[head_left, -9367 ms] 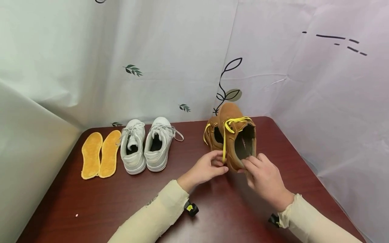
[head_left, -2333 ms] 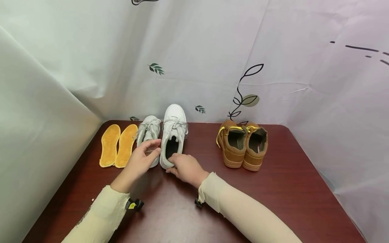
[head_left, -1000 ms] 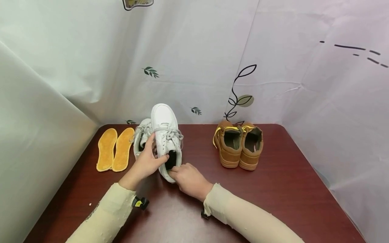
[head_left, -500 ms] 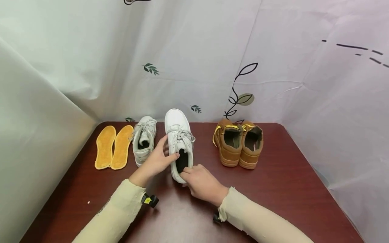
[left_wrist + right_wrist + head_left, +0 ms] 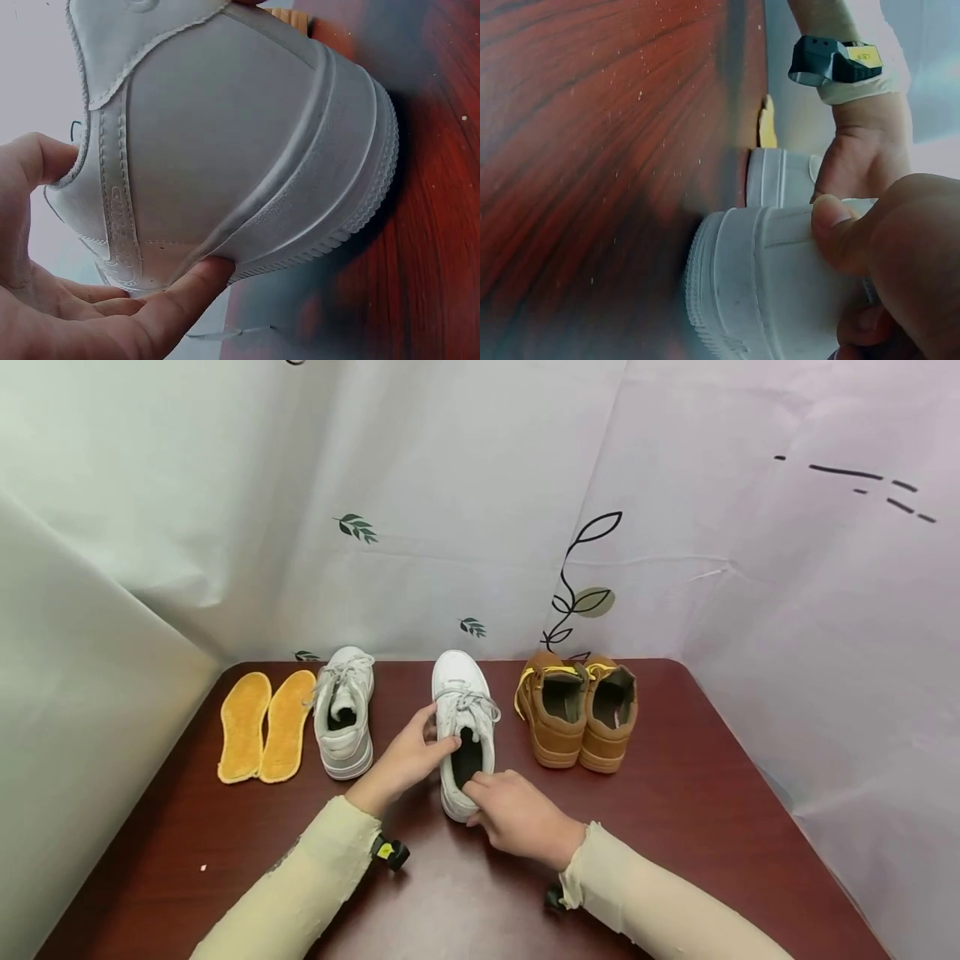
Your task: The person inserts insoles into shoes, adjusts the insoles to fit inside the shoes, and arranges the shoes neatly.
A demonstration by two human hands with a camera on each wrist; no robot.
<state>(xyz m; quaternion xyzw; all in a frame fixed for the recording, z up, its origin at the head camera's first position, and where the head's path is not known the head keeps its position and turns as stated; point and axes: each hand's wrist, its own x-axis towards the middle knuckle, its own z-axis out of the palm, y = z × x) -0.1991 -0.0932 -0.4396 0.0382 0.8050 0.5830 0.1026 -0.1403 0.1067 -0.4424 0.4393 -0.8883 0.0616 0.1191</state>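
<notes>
A white sneaker [image 5: 460,681] with grey laces is held between both hands near the middle of the table, toe toward the back wall. My left hand [image 5: 411,752] grips its left side, thumb over the collar and fingers along the outer side, as the left wrist view shows. At the heel, my right hand [image 5: 521,814] pinches the collar, fingertips inside the opening and thumb [image 5: 831,214] outside on the back. The other white sneaker [image 5: 345,710] stands to the left, apart from the held one. Most of the held shoe's interior is dark.
Two yellow insoles [image 5: 244,727] lie side by side at the table's left. A pair of brown shoes [image 5: 558,735] with yellow laces stands to the right. The dark red table [image 5: 675,827] ends at a pale printed curtain [image 5: 420,510] behind.
Both hands have carried the white sneaker rightward, away from its mate and toward the brown shoes. Earlier, the right hand held a brown shoe; that pair now stands side by side.
</notes>
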